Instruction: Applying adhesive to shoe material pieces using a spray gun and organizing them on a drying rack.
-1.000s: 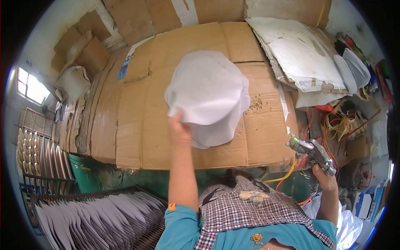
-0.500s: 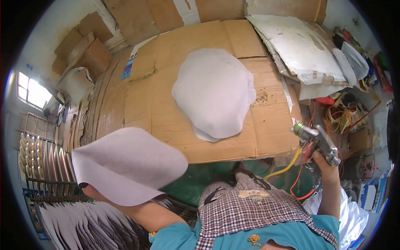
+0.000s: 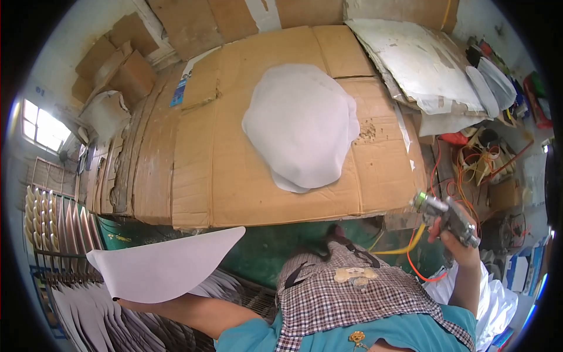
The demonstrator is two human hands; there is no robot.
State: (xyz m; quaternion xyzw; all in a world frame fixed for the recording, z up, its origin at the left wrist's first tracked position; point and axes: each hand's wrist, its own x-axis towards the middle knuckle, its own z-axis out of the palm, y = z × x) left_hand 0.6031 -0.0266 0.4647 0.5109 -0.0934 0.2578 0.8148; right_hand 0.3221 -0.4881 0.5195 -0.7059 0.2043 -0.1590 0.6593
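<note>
My left hand [image 3: 124, 304] holds a thin, pale grey sheet of soft-looking material [image 3: 167, 267] off to the left, low beside the table. The sheet hides most of the hand and its fingers. In my right hand [image 3: 460, 243] is a metal spray gun [image 3: 447, 218], gripped by its handle near the table's right front corner. A yellow hose [image 3: 404, 247] runs close by it. A stack of similar pale, rounded sheets [image 3: 299, 126] lies on the cardboard-covered table [image 3: 246, 202], its edges slightly uneven.
Lower left, a rack holds many hanging grey sheets [image 3: 99, 311]. Behind it stand twisted and pointed pale pieces [image 3: 44, 217]. Layered white boards [image 3: 419, 70] lie at the back right. Orange hoses [image 3: 469, 161] tangle right of the table, above a white plastic bag [image 3: 489, 299].
My left hand has carried the pale sheet down and slightly left, away from the table's front edge. The spray gun has dropped slightly lower in my right hand.
</note>
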